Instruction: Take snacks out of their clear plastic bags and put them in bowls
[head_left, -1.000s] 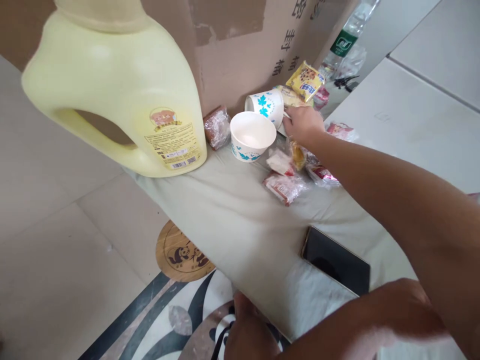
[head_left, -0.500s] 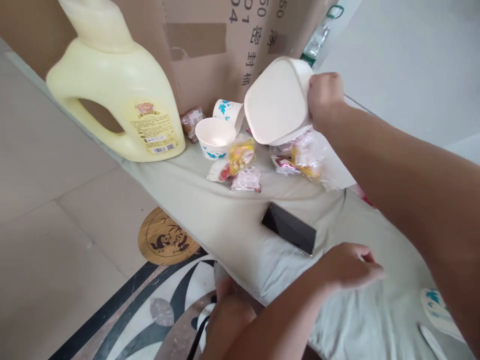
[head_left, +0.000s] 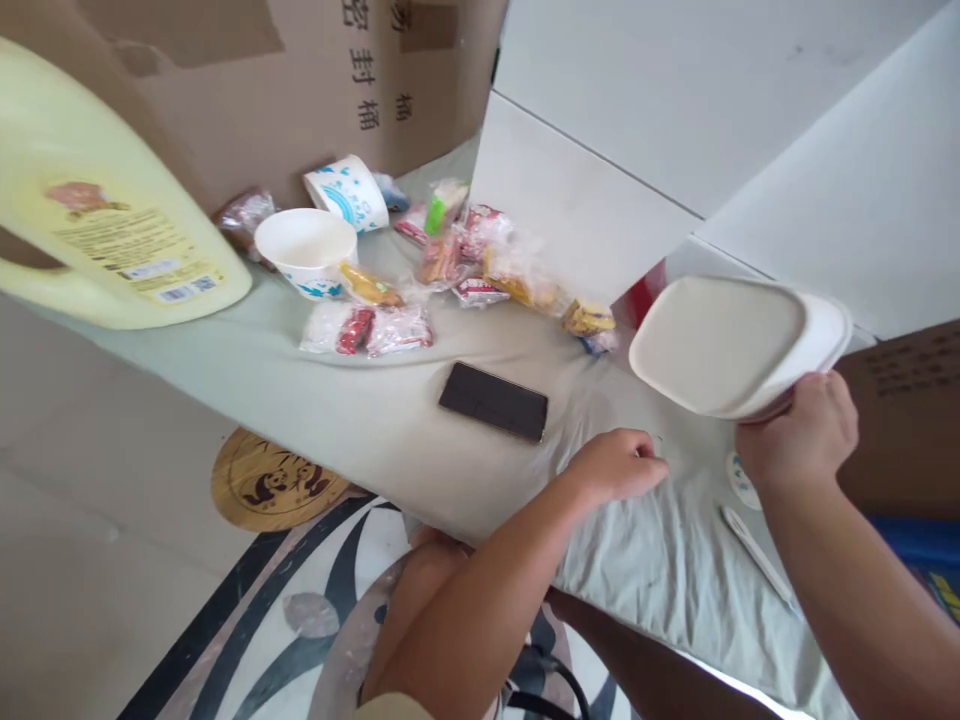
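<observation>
My right hand (head_left: pixel 799 435) grips a white square plastic tray (head_left: pixel 731 345) by its near edge and holds it tilted above the right end of the grey-green cloth (head_left: pixel 390 420). My left hand (head_left: pixel 619 465) rests on the cloth just left of it, fingers curled loosely, nothing visible in them. A black phone (head_left: pixel 493 401) lies flat on the cloth ahead of my left hand. Farther off lie several wrapped snacks (head_left: pixel 450 265), an upright white paper bowl (head_left: pixel 305 248) and a tipped paper cup (head_left: pixel 346 190).
A large pale yellow detergent jug (head_left: pixel 97 250) stands at the left end. A cardboard box (head_left: pixel 300 90) and white boards (head_left: pixel 675 130) back the surface. A white plastic knife (head_left: pixel 757 553) lies near my right wrist. A round panda coaster (head_left: pixel 274 480) is on the floor.
My right hand has carried the white tray from over the snacks down and to the right. The camera view swung right. My left hand stayed on the cloth near the phone.
</observation>
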